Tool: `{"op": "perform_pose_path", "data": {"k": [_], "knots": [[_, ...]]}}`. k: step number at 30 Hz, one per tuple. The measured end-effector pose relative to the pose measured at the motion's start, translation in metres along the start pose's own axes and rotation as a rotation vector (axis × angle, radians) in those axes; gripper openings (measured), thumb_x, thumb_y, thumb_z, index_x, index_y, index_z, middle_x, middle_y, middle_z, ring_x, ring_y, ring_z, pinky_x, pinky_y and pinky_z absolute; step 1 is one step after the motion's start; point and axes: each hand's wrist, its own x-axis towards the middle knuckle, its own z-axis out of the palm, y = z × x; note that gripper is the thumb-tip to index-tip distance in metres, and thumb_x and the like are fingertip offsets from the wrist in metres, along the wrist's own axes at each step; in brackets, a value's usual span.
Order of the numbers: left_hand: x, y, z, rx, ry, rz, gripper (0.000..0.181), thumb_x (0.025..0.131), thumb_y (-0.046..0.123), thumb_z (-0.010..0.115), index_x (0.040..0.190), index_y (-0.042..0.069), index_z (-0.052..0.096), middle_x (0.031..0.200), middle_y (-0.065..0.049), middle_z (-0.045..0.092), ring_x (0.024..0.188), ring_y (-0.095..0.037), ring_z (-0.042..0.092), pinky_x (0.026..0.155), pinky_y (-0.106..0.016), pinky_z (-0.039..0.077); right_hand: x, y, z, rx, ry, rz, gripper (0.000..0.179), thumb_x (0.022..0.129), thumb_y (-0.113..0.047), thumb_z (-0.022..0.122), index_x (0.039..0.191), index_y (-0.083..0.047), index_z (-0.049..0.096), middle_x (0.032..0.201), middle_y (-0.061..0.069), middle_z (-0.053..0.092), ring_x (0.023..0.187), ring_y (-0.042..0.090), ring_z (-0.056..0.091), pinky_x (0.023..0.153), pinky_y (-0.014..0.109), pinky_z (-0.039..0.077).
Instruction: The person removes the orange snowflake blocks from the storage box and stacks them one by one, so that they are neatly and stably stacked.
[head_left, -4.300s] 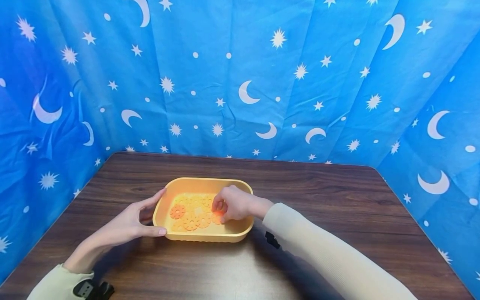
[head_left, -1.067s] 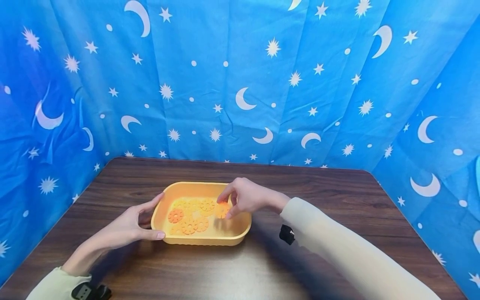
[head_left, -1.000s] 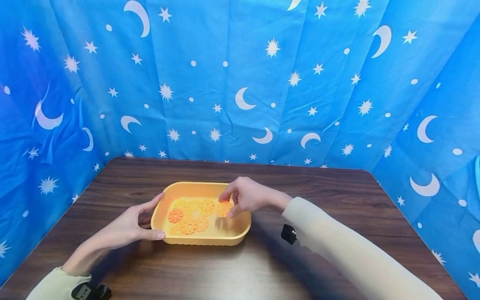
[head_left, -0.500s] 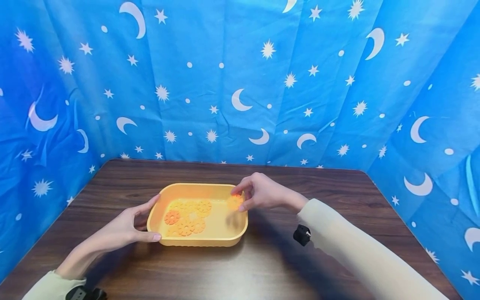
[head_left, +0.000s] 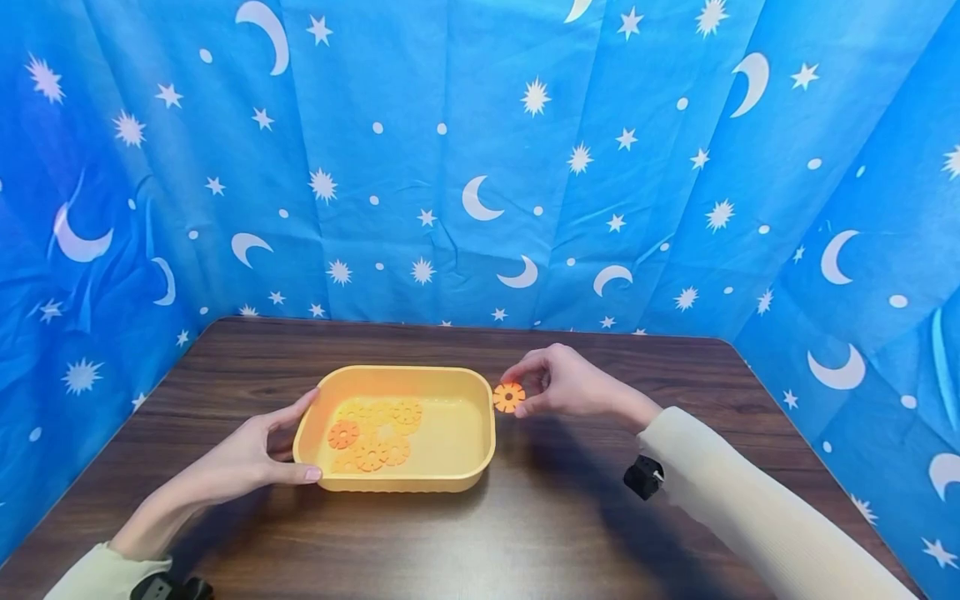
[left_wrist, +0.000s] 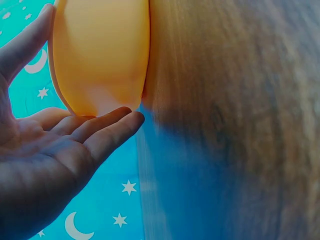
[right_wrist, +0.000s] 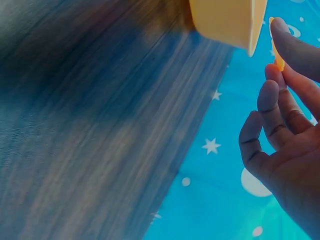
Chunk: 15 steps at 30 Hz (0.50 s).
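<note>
A yellow rectangular plastic tub [head_left: 457,479] with rounded corners stands on the table. On its floor, toward the left side, lie several flat notched interlocking discs [head_left: 343,434], yellow and orange. My left hand [head_left: 243,458] spans the tub's left end, thumb at the near corner and index finger at the far one; the other fingers lie fairly straight against its outer wall [left_wrist: 100,60]. My right hand [head_left: 573,383] pinches one orange interlocking disc [head_left: 509,397] between thumb and fingertips, just beyond the tub's right rim. In the right wrist view that disc [right_wrist: 277,45] appears edge-on.
Under the tub is a dark wood-grain table [head_left: 637,367]. A blue curtain [head_left: 420,83] with white moons and stars closes off the back and both sides. A black wrist device [head_left: 643,477] sits below the right sleeve, another [head_left: 168,587] at the left cuff.
My right hand has lifted the orange disc from inside the tub and carried it right, past the rim. My left hand stays at the tub's left end.
</note>
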Motion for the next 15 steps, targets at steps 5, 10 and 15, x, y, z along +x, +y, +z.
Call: {"op": "perform_pose_path", "data": {"k": [5,10,15], "knots": [[0.0,0.0,0.0,0.002,-0.004,-0.003,0.115,0.084,0.031,0.09,0.169,0.006,0.017,0.165,-0.032,0.03,0.142,-0.051,0.046,0.103,-0.05,0.053,-0.014,0.015,-0.001,-0.009,0.038,0.037,0.04,0.083,-0.012,0.092,0.119,-0.005,0.078,0.092,0.001,0.068,0.074,0.02,0.057,0.062,0.029,0.049],[0.0,0.002,0.001,0.008,-0.012,-0.004,0.114,0.085,0.031,0.089,0.169,0.005,0.016,0.165,-0.032,0.029,0.143,-0.052,0.044,0.104,-0.05,0.053,-0.027,0.03,-0.001,0.008,0.065,0.059,0.04,0.083,-0.011,0.091,0.12,-0.003,0.077,0.093,0.002,0.069,0.075,0.021,0.056,0.063,0.029,0.048],[0.0,0.003,0.001,0.003,-0.006,-0.015,0.115,0.084,0.031,0.09,0.169,0.007,0.016,0.165,-0.031,0.03,0.143,-0.051,0.045,0.105,-0.052,0.052,-0.041,0.043,0.0,0.011,0.092,0.117,0.041,0.084,-0.013,0.091,0.12,-0.002,0.077,0.103,0.003,0.072,0.078,0.021,0.057,0.065,0.029,0.05]]}}
